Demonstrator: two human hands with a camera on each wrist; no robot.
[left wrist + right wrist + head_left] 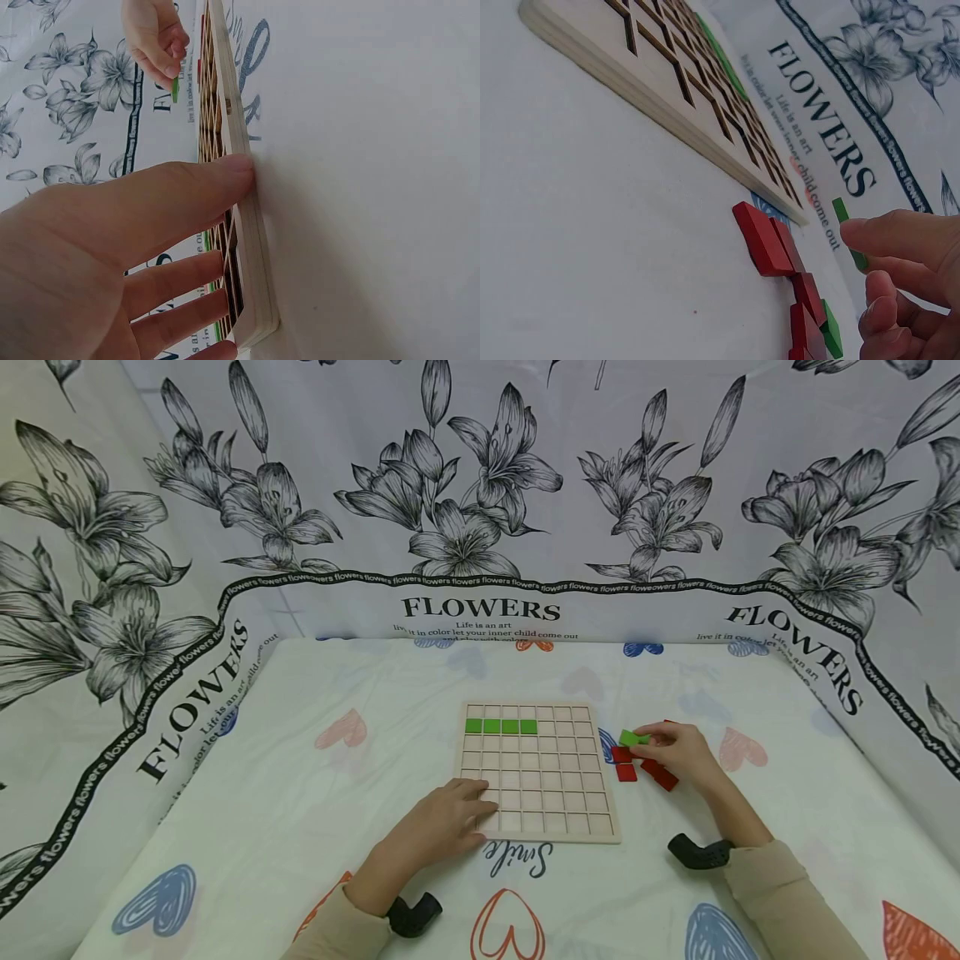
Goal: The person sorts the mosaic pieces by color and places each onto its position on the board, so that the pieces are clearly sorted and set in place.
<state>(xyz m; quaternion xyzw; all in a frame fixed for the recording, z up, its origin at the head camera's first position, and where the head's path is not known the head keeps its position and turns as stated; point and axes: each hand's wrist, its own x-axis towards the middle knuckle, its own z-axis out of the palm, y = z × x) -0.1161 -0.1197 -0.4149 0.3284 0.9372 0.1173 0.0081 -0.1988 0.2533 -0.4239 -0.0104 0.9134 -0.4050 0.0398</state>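
A square wooden grid board (pixel 555 838) lies on the cloth, with several green tiles (pixel 510 727) set in a line in its second row from the far side. My left hand (pixel 438 822) rests on the board's near left corner area, thumb against the edge and fingers extended over the grid. To the right of the board, my right hand (pixel 684 756) pinches a small green square tile (pixel 840 211) between thumb and forefinger, raised above a loose group of red tiles (pixel 626 772). Another green tile (pixel 831 330) lies among the red ones, partly hidden.
A white cloth (pixel 255 827) printed with hearts covers the table. Behind it hangs a flower-printed curtain (pixel 480 493). Black curved pieces (pixel 701 852) sit at both wrists.
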